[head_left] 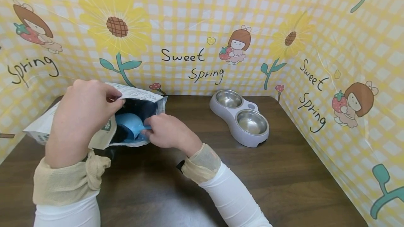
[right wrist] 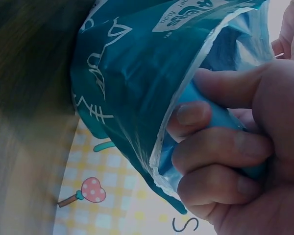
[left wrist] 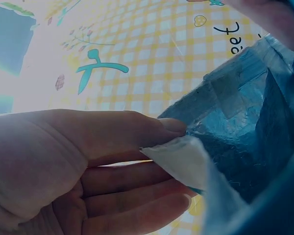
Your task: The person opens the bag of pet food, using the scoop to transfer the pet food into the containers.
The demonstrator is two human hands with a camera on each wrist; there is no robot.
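A pet food bag [head_left: 102,137] lies on the left of the table, its mouth spread toward the right and its inside dark. My left hand [head_left: 79,111] pinches the upper rim of the mouth between thumb and fingers; the left wrist view shows the folded bag edge [left wrist: 183,159] in that pinch. Inside the mouth is a light blue scoop [head_left: 129,122]. My right hand [head_left: 170,130] grips the scoop's handle at the opening, fingers curled round it in the right wrist view, close to the teal bag wall [right wrist: 132,93]. The bag's contents are hidden.
A lavender double pet bowl [head_left: 231,123] with two steel dishes stands at the back right of the dark wooden table [head_left: 284,185]. Yellow checked cloth [head_left: 189,20] with flower and girl prints hangs behind and at the sides.
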